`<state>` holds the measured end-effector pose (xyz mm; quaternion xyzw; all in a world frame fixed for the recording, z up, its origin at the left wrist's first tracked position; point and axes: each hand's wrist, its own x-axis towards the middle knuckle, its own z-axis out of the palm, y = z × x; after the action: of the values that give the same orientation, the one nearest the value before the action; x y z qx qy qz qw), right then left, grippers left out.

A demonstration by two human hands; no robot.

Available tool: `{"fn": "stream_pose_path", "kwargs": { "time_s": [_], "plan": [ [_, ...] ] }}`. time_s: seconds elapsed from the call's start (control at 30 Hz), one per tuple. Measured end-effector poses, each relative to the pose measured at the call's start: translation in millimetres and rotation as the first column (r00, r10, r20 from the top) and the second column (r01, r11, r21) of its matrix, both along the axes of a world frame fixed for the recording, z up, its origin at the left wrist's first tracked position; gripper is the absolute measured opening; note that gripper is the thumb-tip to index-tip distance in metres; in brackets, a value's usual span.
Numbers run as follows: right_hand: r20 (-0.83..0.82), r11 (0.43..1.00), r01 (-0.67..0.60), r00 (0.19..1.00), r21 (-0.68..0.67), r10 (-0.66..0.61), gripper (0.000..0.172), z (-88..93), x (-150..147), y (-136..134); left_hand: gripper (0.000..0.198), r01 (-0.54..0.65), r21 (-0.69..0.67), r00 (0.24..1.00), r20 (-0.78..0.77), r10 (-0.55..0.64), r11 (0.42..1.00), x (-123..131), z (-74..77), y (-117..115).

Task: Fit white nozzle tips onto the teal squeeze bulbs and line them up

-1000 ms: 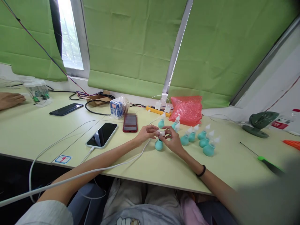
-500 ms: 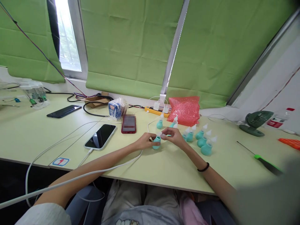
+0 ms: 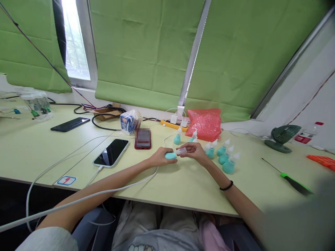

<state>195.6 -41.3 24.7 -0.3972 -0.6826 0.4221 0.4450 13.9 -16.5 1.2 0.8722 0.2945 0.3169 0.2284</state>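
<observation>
My left hand (image 3: pixel 159 157) is closed around a teal rubber bulb (image 3: pixel 171 156), which lies tilted on its side with its neck toward the right. My right hand (image 3: pixel 194 151) pinches a clear plastic nozzle (image 3: pixel 181 151) at the bulb's neck; whether it is seated in the neck I cannot tell. Past the right hand stand several teal bulb aspirators with clear nozzles, the nearest aspirator (image 3: pixel 228 166) at the right. Another aspirator (image 3: pixel 177 138) stands upright behind my hands.
A white charging cable (image 3: pixel 136 182) crosses over my left forearm. Left are a white-edged phone (image 3: pixel 111 153), a red-cased phone (image 3: pixel 142 139) and a black phone (image 3: pixel 70 124). Behind lie a power strip (image 3: pixel 167 123) and red bubble wrap (image 3: pixel 204 123). Right are a screwdriver (image 3: pixel 294 183) and a fan (image 3: pixel 284 137).
The bulb has turned from upright, its opening facing up, to lying sideways. The clear nozzle now lines up with its neck between my hands.
</observation>
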Motion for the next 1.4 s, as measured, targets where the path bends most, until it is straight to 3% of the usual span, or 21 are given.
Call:
{"fn": "stream_pose_path", "kwargs": {
  "time_s": [0.17,0.33,0.53,0.67,0.77,0.93,1.03,1.13,1.23,1.4],
  "plan": [
    [0.05,0.998,0.063,0.997,0.017,-0.064,0.032,-5.2,-0.6,1.1,0.026,0.02,-0.051,0.997,0.07,-0.016,0.998,-2.2,2.8,-2.0],
    [0.219,0.973,0.063,0.969,0.223,-0.113,0.03,-11.7,-2.1,0.1,0.025,0.003,-0.068,0.998,0.057,0.001,0.998,-5.1,4.5,0.5],
    [0.456,0.809,-0.055,0.847,0.586,-0.272,0.024,-20.9,-1.8,-1.1,0.01,-0.078,0.009,0.997,-0.021,0.078,0.997,-5.2,-1.3,8.7],
    [0.547,0.717,-0.143,0.75,0.682,-0.371,0.022,-27.4,-2.4,-1.7,0.013,-0.061,0.036,0.998,-0.032,0.062,0.998,-4.9,-2.4,10.0],
    [0.567,0.709,-0.161,0.729,0.687,-0.383,0.022,-27.9,-4.5,-4.8,0.019,-0.032,0.077,0.999,-0.039,0.035,0.996,-5.4,-2.9,9.4],
    [0.508,0.811,-0.087,0.817,0.578,-0.274,0.022,-24.6,-8.6,-8.7,0.023,-0.015,0.178,0.999,-0.048,0.024,0.984,-5.4,-3.5,7.4],
    [0.432,0.894,-0.026,0.882,0.446,-0.19,0.023,-23.6,-9.5,-7.4,0.022,-0.004,0.229,0.996,-0.081,0.024,0.974,-4.9,-2.7,5.9],
    [0.343,0.966,-0.046,0.938,0.253,-0.045,0.028,-22.3,-9.4,-6.2,0.019,0.028,0.305,0.989,-0.146,0.018,0.952,-4.9,-2.7,4.7],
    [0.255,0.994,-0.089,0.964,0.066,0.069,0.03,-19.6,-9.1,-6.4,0.015,0.05,0.372,0.974,-0.224,0.038,0.927,-5.0,-4.0,3.7],
    [0.164,0.981,-0.084,0.98,-0.174,0.113,0.027,-17.4,-7.0,-4.5,0.017,0.078,0.462,0.937,-0.337,0.094,0.883,-4.9,-5.8,2.3]
  ]
}}
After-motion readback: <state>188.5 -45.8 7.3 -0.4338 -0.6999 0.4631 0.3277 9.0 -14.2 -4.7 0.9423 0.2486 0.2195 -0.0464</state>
